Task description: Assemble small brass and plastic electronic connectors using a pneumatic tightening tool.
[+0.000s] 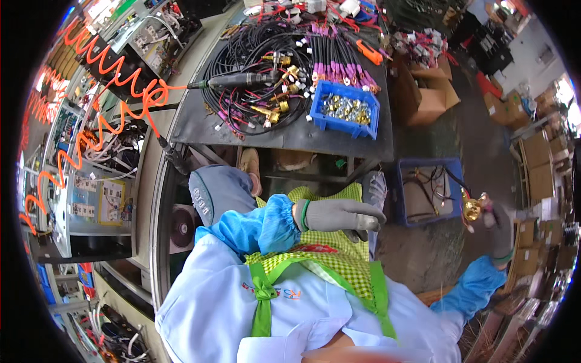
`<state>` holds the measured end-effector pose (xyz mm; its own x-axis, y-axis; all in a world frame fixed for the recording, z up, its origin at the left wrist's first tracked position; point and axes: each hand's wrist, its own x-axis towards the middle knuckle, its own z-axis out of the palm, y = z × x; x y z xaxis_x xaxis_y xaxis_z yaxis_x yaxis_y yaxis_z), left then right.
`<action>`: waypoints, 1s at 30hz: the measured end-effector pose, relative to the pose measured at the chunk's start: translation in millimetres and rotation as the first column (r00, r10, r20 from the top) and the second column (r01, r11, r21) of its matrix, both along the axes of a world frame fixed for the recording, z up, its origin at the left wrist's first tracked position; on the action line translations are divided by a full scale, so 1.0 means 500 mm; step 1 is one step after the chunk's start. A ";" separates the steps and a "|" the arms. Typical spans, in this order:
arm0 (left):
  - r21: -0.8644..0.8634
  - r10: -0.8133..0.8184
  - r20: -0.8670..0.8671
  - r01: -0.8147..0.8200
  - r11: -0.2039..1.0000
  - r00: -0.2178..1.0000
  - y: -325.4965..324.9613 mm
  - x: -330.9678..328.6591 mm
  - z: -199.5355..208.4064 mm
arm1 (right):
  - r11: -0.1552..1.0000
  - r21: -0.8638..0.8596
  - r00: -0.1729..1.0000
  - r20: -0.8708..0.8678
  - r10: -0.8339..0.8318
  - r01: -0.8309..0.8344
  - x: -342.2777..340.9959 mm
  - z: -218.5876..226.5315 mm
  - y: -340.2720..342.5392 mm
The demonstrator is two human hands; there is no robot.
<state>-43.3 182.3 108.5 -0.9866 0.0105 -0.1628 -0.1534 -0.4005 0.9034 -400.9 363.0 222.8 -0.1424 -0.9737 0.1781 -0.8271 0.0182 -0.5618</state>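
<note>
My left hand [339,216], in a grey glove with a blue sleeve cover behind it, hovers over my lap in front of the checkered apron. Its fingers are stretched out loosely, with nothing visible in them. Far out to the right, my gloved right hand [501,233] is closed on a brass fitting [473,209] with a black cable attached. That cable reaches back toward a blue crate [402,192] on the floor, where more dark cables lie. The fingertips of the right hand are partly blurred.
The dark workbench [278,140] ahead carries coiled black cables with brass fittings [275,112], a black tool [242,80], a blue bin [345,124] of metal hardware and purple-ended cables [339,54]. An orange coiled hose [91,142] hangs at left. A cardboard box [433,100] stands right.
</note>
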 end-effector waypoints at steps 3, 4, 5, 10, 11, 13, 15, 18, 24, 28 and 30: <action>-0.046 0.102 0.105 -0.098 0.994 0.989 -0.007 -0.033 -0.025 | 0.979 0.024 0.978 -0.064 -0.201 0.203 -0.129 -0.150 0.002; -0.048 0.127 0.146 -0.121 0.992 0.981 -0.010 -0.044 -0.016 | 0.968 0.006 0.963 -0.097 -0.250 0.252 -0.168 -0.211 0.004; -0.065 0.124 0.154 -0.115 0.991 0.980 -0.018 -0.046 -0.016 | 0.966 -0.007 0.963 -0.083 -0.257 0.257 -0.214 -0.279 -0.004; -0.042 0.181 0.164 -0.177 0.983 0.970 -0.048 -0.046 -0.025 | 0.851 -0.079 0.717 -0.501 -0.485 0.520 -0.386 -0.581 -0.043; -0.055 0.221 0.179 -0.215 0.975 0.959 -0.059 -0.045 -0.026 | 0.853 -0.083 0.724 -0.490 -0.485 0.515 -0.373 -0.592 -0.067; -0.077 0.236 0.172 -0.226 0.971 0.956 -0.079 -0.038 -0.027 | 0.560 0.315 0.626 -0.563 -0.540 0.766 -0.267 -0.549 -0.140; -0.132 0.276 0.136 -0.258 0.957 0.952 -0.107 -0.029 -0.029 | 0.522 0.513 0.731 -0.438 -0.524 0.681 -0.248 -0.519 -0.215; -0.093 0.407 0.116 -0.398 0.913 0.906 -0.153 0.005 -0.007 | 0.881 0.386 0.937 -0.314 -0.154 0.274 -0.228 -0.516 -0.341; -0.400 0.735 -0.115 -0.708 0.582 0.669 -0.291 0.079 0.027 | 0.951 -0.037 0.933 -0.209 0.292 -0.306 0.034 -0.263 -0.551; -0.813 0.851 -0.342 -0.580 -0.055 0.398 -0.381 0.178 0.004 | 0.809 -0.084 0.789 -0.302 0.536 -0.582 0.218 -0.132 -0.644; -0.864 0.865 -0.386 -0.454 -0.218 0.320 -0.418 0.206 -0.003 | 0.700 -0.069 0.690 -0.264 0.674 -0.710 0.285 -0.109 -0.676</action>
